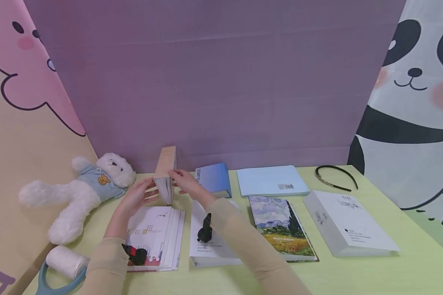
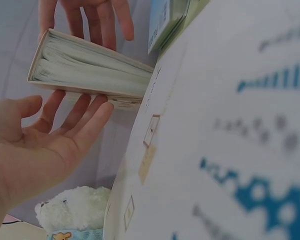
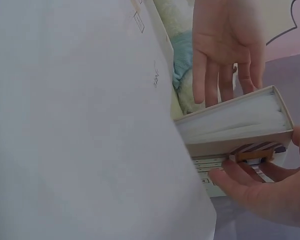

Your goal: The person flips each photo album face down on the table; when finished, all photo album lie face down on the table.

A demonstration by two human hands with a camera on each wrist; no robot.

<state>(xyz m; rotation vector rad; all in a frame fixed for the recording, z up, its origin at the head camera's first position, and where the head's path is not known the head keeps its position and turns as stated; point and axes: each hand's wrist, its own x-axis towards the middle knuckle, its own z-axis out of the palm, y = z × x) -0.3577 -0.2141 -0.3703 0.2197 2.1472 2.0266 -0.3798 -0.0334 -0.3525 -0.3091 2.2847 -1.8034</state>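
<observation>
A thick photo album (image 1: pixel 165 164) with a tan spine stands upright at the back of the table, its white pages fanned toward the lower edge. My left hand (image 1: pixel 139 194) is at its left side; in the left wrist view the palm is turned up and straight fingertips meet the cover (image 2: pixel 75 90), thumb apart from it. On the other side is my right hand (image 1: pixel 188 184), the thumb at the spine's corner and the fingers spread along the patterned cover (image 3: pixel 255 150). Below the hands lies a white album (image 1: pixel 151 233) with small printed drawings.
A white teddy bear (image 1: pixel 107 180) and a thread-like roll (image 1: pixel 67 262) with a blue handle lie left. To the right are a blue Polaroid album (image 1: pixel 214 180), light-blue album (image 1: pixel 269 180), white binder (image 1: pixel 214 246), landscape photo album (image 1: pixel 280 229), white box file (image 1: pixel 354 225) and black headband (image 1: pixel 339 176).
</observation>
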